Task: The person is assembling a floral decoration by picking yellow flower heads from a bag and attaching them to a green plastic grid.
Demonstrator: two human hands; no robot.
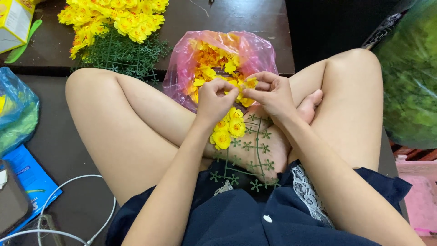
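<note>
I sit cross-legged with a green plastic stem grid (pixel 248 157) lying across my lap. Several yellow artificial flowers (pixel 228 128) are fixed on its upper left part. My left hand (pixel 213 101) and my right hand (pixel 269 93) meet just above the grid, fingers pinched together on a small yellow flower (pixel 240 85). Right behind my hands stands an open pink plastic bag (pixel 255 52) full of loose yellow and orange flower heads (pixel 210 59).
A finished cluster of yellow flowers on green stems (pixel 116 27) lies on the dark floor at the top left. A blue bag (pixel 16 107), a blue packet (pixel 27 175) and a white cable (pixel 75 205) are at the left. A green bag (pixel 409 77) is at the right.
</note>
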